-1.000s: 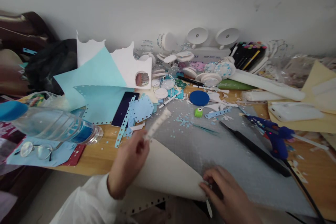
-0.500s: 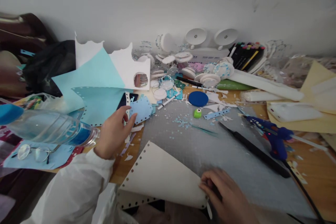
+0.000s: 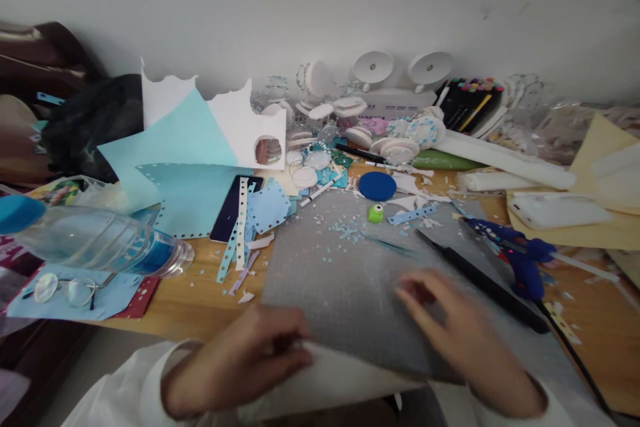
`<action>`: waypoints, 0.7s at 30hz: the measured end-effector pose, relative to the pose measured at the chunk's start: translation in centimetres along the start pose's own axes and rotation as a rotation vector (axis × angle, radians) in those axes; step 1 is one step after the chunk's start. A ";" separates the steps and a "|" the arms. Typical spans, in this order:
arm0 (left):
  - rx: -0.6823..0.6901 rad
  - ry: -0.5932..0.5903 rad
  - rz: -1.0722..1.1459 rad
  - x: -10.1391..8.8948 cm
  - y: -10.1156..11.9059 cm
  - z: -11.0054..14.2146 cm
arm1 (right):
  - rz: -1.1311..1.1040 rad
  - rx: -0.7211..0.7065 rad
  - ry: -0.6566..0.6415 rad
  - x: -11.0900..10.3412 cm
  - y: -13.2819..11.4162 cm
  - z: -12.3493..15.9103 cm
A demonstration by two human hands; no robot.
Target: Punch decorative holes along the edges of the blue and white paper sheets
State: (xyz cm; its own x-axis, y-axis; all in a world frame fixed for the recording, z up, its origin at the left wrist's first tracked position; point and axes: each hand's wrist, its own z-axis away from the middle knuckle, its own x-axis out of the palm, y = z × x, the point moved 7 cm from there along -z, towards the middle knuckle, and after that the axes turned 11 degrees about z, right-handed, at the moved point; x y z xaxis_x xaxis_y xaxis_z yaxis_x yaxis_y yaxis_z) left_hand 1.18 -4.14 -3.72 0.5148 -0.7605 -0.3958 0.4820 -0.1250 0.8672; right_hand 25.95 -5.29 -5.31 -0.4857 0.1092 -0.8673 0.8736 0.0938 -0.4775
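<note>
Blurring hands (image 3: pixel 270 350) partly hiding white paper (image 3: pixel 340 380)

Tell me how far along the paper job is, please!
Looks done: small holes punched in the narrow cream paper strip across the dark rectangular phone.
In hand: the left hand seems to hold a large white paper sheet; the right hand looks empty.
Perhaps left: the large turquoise paper sheet, its holed edge attached. The rest is unclear.

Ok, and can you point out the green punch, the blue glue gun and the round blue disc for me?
Green punch (image 3: pixel 375 214): head view, on its body below the top.
Blue glue gun (image 3: pixel 528 278): head view, on its handle.
Round blue disc (image 3: pixel 377 185): head view, middle of its flat face.
</note>
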 end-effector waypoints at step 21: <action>0.065 -0.094 0.497 -1.4 -1.1 -9.8 | -0.866 0.064 -0.269 0.7 -3.3 -10.3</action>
State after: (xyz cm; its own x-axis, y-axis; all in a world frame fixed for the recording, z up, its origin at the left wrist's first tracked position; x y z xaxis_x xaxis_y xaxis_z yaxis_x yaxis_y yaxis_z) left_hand 6.89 3.25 -7.06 0.6034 -0.7917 0.0956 0.1482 0.2291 0.9621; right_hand 22.47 4.71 -2.86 -0.9569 -0.2097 -0.2011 0.2100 -0.0209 -0.9775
